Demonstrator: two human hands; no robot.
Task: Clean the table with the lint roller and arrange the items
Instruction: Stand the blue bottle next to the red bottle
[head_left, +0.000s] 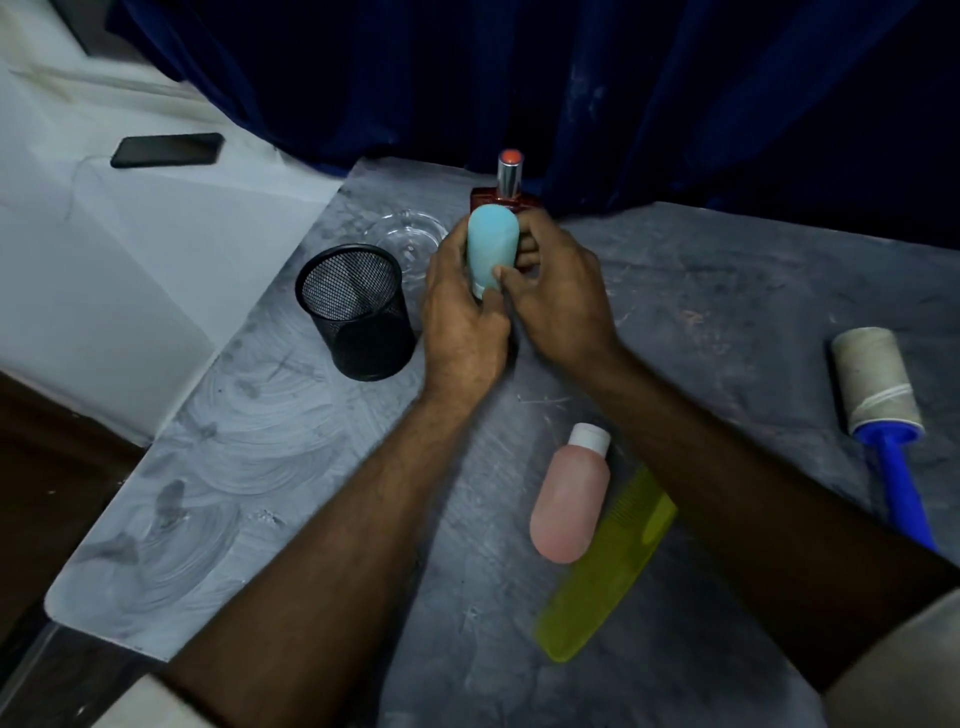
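Empty mesh cup beside hand-held blue bottle.

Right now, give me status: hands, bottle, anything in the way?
Left hand and right hand both grip the blue bottle, cap down. Red perfume bottle directly behind. Lint roller lies idle, right.

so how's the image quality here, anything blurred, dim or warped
Head view: dim overall, the dark blue curtain nearly black at the right; wide-angle bending curves the grey table's edges; both hands, left hand and right hand, and the pale blue squeeze bottle are slightly soft; the clear glass dish barely shows.
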